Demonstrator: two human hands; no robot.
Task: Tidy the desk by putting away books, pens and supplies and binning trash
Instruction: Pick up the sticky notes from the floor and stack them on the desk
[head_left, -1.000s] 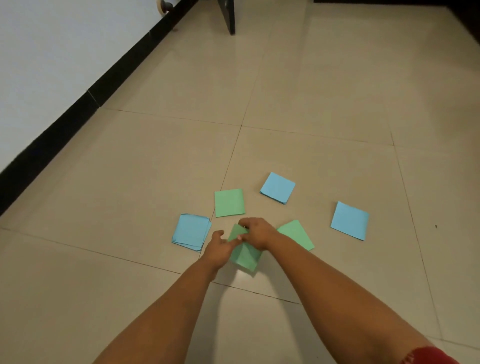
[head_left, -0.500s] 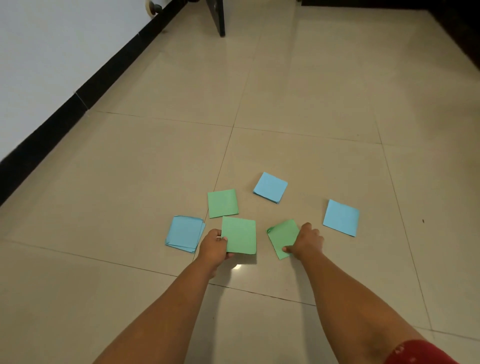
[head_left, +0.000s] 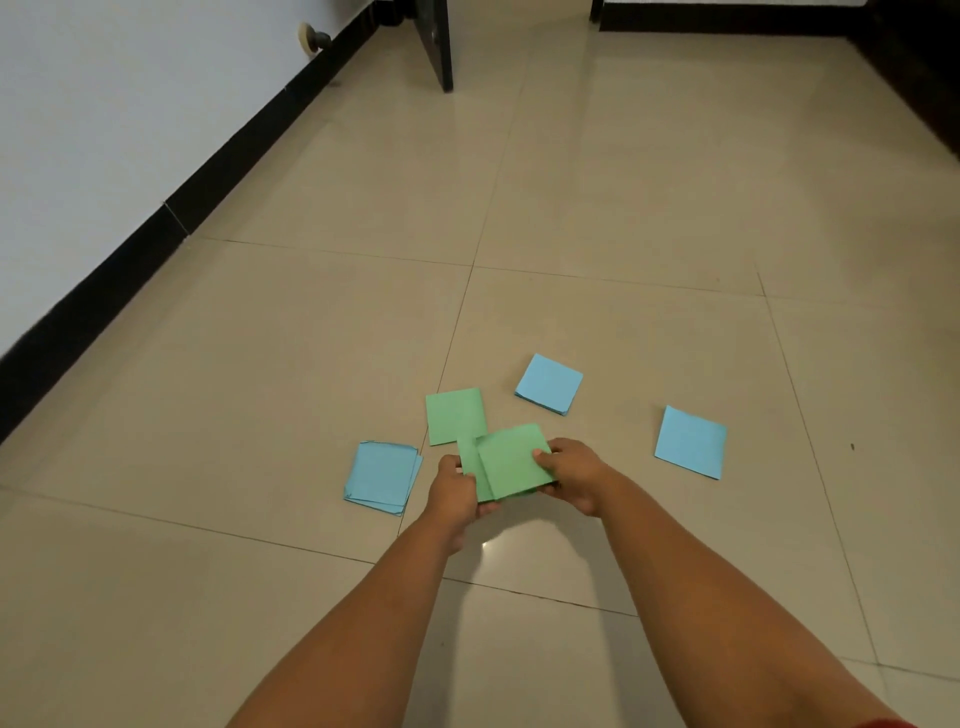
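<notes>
Both hands meet low in the middle of the view over a beige tiled floor (head_left: 623, 182), each gripping green paper. The left hand (head_left: 457, 491) pinches the left edge of a green sheet (head_left: 470, 460), thumb on top and fingers curled underneath. The right hand (head_left: 574, 473) clamps a second green sheet (head_left: 511, 460) by its right edge, thumb pressed on the top face, and this sheet overlaps the first so that only a narrow strip of the lower one shows at the left. Whether either sheet is single or a thin stack cannot be told. The held sheets overlap the near corner of a third green square (head_left: 454, 413) lying flat on the floor just beyond them. 3 blue items lie around the hands: a slightly fanned blue stack (head_left: 382, 477) just left of the left hand, a blue square (head_left: 549, 383) beyond the hands and a little right, and another blue square (head_left: 690, 441) well apart to the right. A white wall (head_left: 104, 130) with a black skirting board (head_left: 156, 239) runs along the left, and a dark furniture leg (head_left: 436, 47) stands on the tiles at the far end
</notes>
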